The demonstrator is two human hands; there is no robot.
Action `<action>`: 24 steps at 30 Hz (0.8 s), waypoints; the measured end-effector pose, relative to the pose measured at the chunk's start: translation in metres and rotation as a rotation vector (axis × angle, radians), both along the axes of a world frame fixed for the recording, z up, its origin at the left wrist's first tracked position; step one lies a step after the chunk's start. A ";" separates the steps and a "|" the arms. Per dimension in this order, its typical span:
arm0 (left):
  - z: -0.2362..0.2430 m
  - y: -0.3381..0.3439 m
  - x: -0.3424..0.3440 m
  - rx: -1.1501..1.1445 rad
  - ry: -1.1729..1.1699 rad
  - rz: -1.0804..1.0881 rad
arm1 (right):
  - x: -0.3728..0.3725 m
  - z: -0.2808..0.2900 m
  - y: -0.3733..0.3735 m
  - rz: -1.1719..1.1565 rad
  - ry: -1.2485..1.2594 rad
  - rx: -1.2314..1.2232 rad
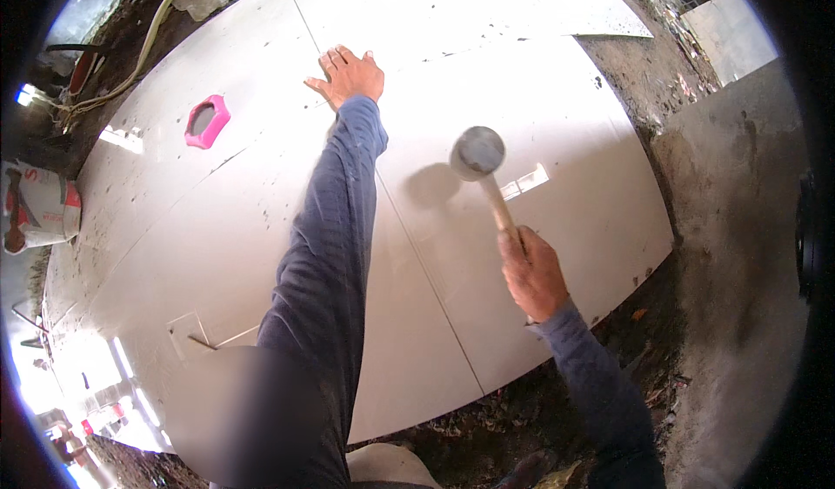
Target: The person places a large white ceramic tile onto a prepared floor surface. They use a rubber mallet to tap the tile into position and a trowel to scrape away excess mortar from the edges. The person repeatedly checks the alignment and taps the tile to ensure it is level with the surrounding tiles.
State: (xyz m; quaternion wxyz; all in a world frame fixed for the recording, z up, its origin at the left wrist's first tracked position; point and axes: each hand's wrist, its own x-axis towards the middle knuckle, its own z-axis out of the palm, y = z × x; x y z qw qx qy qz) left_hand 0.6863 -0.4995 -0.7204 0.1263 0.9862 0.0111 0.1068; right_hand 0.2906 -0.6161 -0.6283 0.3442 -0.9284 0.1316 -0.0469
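My right hand (532, 273) is closed round the wooden handle of a rubber mallet (478, 153) with a round grey head. The head is over a large glossy white floor tile (565, 141), and its shadow falls on the tile to the left, apart from the head. Farther off, my left hand (350, 76) rests on the tiles with its fingers spread, close to a thin joint line, and holds nothing. To its left a pink tool with a grey middle (207, 122) lies on the white tiling.
A white bucket (43, 206) with red markings stands at the left edge. A pale cable or hose (148, 54) runs along the far left. Bare soil (626, 72) borders the tiles, and a grey concrete wall (739, 228) rises on the right.
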 end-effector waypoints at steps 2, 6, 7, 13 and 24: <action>-0.002 -0.015 0.003 0.041 -0.072 -0.095 | 0.020 -0.025 -0.005 0.204 -0.318 -0.516; -0.013 -0.022 0.001 0.066 -0.010 -0.122 | 0.058 0.028 0.001 -0.279 -0.089 0.287; -0.013 -0.015 0.004 0.077 -0.003 -0.129 | 0.072 0.040 0.003 -0.292 -0.183 0.283; -0.003 -0.017 0.004 0.074 0.024 -0.166 | 0.113 0.003 -0.027 -0.320 -0.258 0.015; -0.012 -0.012 0.008 0.150 0.001 -0.126 | 0.136 -0.031 -0.061 -0.286 -0.075 -0.189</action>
